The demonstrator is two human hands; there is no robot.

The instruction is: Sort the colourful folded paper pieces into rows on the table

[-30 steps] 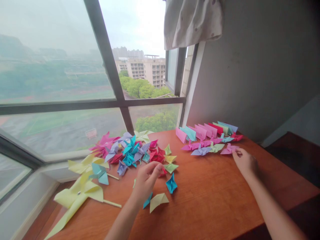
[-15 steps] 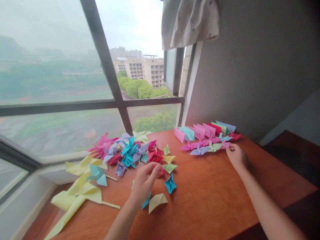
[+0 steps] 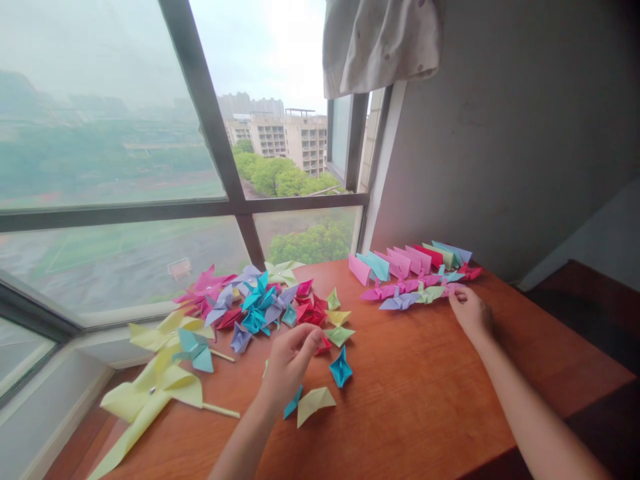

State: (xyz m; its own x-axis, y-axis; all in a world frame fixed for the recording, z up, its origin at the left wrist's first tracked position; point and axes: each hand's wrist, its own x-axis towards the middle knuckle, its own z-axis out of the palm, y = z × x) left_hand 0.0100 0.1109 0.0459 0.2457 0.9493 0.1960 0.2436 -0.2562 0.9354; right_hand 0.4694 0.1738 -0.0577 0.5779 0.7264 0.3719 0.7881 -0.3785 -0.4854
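Yellow folded-paper pinwheel on a stick (image 3: 150,393) lies near the table's (image 3: 425,400) left edge. Left hand (image 3: 287,363) pinches a small red folded paper piece (image 3: 324,345) beside the mixed heap, seemingly mid-pick. Bare wood opens between. Right hand's (image 3: 470,312) fingers touch the pale pink paper crane (image 3: 453,289) ending the row; their grip I cannot tell.

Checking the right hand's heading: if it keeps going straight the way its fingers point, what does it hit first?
Probably the pink folded paper at its fingertips, at the near end of the row of paper cranes. The right hand points up-left along the table; whether it already touches is unclear.
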